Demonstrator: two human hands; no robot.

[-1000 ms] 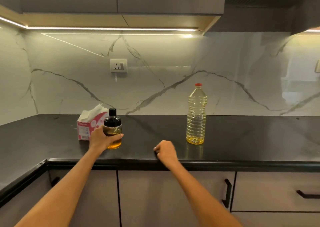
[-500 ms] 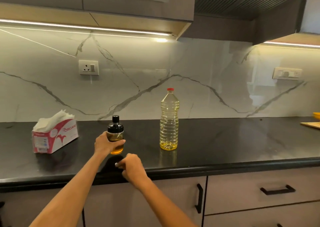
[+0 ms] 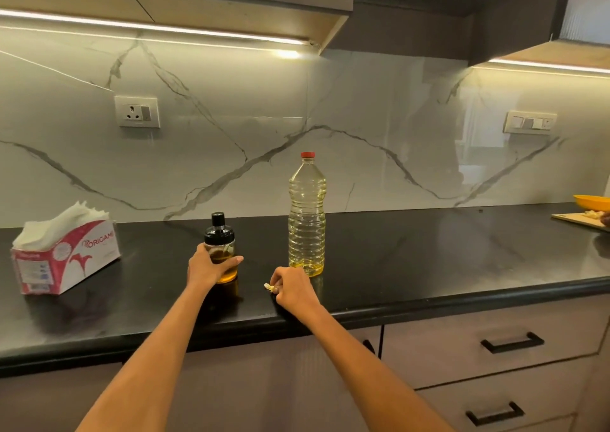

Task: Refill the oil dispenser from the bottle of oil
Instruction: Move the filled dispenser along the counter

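Note:
A small glass oil dispenser (image 3: pixel 220 238) with a black lid stands on the black countertop (image 3: pixel 412 260), holding a little amber oil. My left hand (image 3: pixel 206 266) grips its body from the left. To its right stands a tall clear oil bottle (image 3: pixel 307 220) with a red cap, upright and capped. My right hand (image 3: pixel 292 288) rests on the counter just in front of the bottle, fingers curled, not touching the bottle. Whether it holds anything is unclear.
A red and white tissue box (image 3: pixel 64 255) sits at the left. At the far right edge lie a wooden cutting board (image 3: pixel 579 217) and a yellow bowl (image 3: pixel 592 202). Drawers with black handles (image 3: pixel 511 342) run below the counter.
The dispenser has moved right along the counter, away from the tissue box and close to the bottle. My right hand shifted right to rest in front of the bottle.

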